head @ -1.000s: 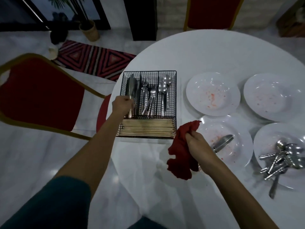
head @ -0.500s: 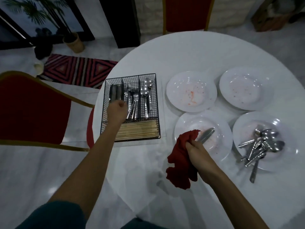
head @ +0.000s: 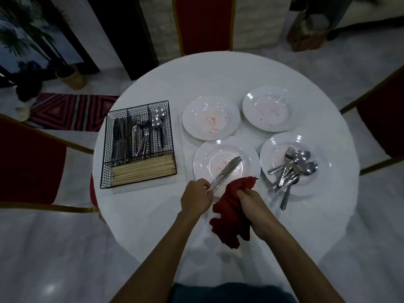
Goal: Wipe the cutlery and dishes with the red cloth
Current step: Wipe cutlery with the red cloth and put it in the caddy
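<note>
My left hand (head: 196,197) grips the handle end of a silver knife (head: 226,171), whose blade lies across the near-left white plate (head: 202,167), which carries red specks. Just right of it, my right hand (head: 254,203) holds the bunched red cloth (head: 231,206), which hangs over the table's near edge. The near-right plate (head: 319,171) bears a heap of forks and spoons (head: 291,168). Two more stained plates, one at the far left (head: 196,125) and one at the far right (head: 251,106), sit behind.
A black wire caddy (head: 137,147) on the table's left holds knives, forks, spoons and a row of chopsticks. The round white table (head: 218,73) is ringed by red chairs on the left (head: 28,167), at the back (head: 203,22) and on the right (head: 382,123).
My left hand left the caddy and came right to take the knife's handle on the near-left plate. The right hand kept the cloth and stayed near that plate.
</note>
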{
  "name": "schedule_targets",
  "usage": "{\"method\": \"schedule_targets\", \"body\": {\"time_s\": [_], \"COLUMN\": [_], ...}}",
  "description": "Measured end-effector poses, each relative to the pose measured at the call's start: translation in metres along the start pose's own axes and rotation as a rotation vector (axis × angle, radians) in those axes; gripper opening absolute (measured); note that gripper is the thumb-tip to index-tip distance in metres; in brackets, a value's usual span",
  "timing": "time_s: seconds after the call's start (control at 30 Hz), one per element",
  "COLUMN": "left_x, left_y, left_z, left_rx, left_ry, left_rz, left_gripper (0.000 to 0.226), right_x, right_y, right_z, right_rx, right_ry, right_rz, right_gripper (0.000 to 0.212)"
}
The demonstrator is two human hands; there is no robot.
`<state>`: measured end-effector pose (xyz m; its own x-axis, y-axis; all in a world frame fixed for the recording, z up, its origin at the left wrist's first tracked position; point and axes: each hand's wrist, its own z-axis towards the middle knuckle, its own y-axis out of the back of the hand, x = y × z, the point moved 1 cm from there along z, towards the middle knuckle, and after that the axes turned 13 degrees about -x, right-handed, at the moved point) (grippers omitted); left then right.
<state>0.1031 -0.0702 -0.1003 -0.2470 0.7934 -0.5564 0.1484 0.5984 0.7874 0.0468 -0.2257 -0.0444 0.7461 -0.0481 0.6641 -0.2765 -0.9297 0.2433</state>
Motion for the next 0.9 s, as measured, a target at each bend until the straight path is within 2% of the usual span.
{"method": "schedule_targets", "body": {"time_s": [0.13, 0.27, 0.57, 0.63, 0.77, 0.9], "left_x": [-0.004, -0.001, 0.0, -0.002, -0.026, -0.063], "left_y": [-0.006, -0.008, 0.014, 0.018, 0.028, 0.019], "left_z": [-0.006, -0.005, -0.002, -0.005, -0.032, -0.071], "left_rx": [-0.036, -0.084, -0.099, -0.053, 0.08, 0.08], "left_ry": [0.06, 0.124, 0.166, 0.176, 0.291, 0.194], "left_rz": [0.183, 0.175, 0.13, 0.024, -0.405, -0.469], "left_gripper": [0.037, 0.046, 0.018, 0.017, 0.016, 0.025], "right_x": [-0.01, -0.018, -0.01, -0.006, 0.002, 0.011], "right_y": [0.016, 0.024, 0.027, 0.028, 0.026, 0.013], "right_z": [-0.004, -0.005, 0.004, 0.007, 0.008, 0.003], "right_rx": [0.015, 0.032, 0.048, 0.051, 0.012, 0.025], "right_ry": [-0.006, -0.011, 0.008, 0.027, 0.045, 0.041], "right_rz": [0.044, 0.074, 0.218, 0.236, 0.244, 0.238], "right_gripper": [0.026, 0.027, 0.026, 0.027, 0.028, 0.032]}}
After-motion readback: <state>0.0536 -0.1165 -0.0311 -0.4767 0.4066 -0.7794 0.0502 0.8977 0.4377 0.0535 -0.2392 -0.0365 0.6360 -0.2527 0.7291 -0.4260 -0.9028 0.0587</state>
